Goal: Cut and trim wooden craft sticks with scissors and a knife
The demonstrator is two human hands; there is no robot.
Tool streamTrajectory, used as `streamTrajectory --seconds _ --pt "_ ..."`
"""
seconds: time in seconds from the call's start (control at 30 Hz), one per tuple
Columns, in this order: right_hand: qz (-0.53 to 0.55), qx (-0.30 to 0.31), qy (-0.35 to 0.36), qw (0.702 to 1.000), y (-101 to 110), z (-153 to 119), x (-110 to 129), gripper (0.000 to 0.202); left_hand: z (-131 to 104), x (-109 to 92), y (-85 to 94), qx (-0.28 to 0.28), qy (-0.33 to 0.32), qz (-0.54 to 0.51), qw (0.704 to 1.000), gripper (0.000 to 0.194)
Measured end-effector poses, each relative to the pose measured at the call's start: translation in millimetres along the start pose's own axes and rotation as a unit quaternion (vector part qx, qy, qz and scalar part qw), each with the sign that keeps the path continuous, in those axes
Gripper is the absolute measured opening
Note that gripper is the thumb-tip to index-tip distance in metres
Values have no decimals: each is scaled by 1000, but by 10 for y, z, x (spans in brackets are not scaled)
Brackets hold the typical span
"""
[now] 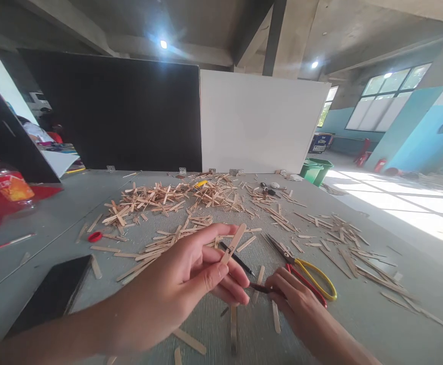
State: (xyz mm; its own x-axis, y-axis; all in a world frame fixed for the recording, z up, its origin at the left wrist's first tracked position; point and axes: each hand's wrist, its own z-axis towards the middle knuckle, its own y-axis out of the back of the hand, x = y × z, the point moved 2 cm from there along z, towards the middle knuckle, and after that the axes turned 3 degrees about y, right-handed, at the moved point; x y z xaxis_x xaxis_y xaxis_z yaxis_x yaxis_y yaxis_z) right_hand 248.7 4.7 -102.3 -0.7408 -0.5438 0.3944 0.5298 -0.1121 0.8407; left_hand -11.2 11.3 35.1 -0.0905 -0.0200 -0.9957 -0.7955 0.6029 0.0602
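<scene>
My left hand (198,276) pinches a wooden craft stick (237,238) between thumb and fingers, tilted up, with a small dark mark or notch partway along it. A black pen (242,263) shows behind those fingers; whether they touch it I cannot tell. Closed around a slim dark tool (260,288) is my right hand (292,294), low over the table; the tool's kind is partly hidden by the fingers. Scissors (310,276) with one yellow and one red handle lie just beyond the right hand. Loose sticks (275,317) lie beneath both hands.
Heaps of craft sticks (156,197) and splinters spread over the grey table (103,319). A black phone-like slab (54,294), a red cap (94,236) and a drink bottle (8,182) are leftward. Black and white panels (259,121) stand at the back.
</scene>
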Motion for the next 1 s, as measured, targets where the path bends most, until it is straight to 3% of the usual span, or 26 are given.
streamTrajectory --seconds 0.27,0.43,0.6,0.8,0.93,1.0 --pt "30 -126 14 991 37 -20 12 18 24 4 -35 -2 4 21 1000 37" --pt "109 -267 -49 956 84 -111 9 13 42 -40 -46 -7 -10 68 998 26" --pt "181 -343 -77 918 103 -189 16 24 31 -13 -48 -13 -5 72 997 25" --pt "156 -317 -83 932 124 -182 45 28 19 32 -50 -20 19 58 998 42" --pt "145 -258 -56 954 145 -114 71 10 13 -23 -50 -17 39 82 996 30" --pt "152 -222 -63 961 135 -89 65 15 13 -44 -44 -13 54 99 994 22"
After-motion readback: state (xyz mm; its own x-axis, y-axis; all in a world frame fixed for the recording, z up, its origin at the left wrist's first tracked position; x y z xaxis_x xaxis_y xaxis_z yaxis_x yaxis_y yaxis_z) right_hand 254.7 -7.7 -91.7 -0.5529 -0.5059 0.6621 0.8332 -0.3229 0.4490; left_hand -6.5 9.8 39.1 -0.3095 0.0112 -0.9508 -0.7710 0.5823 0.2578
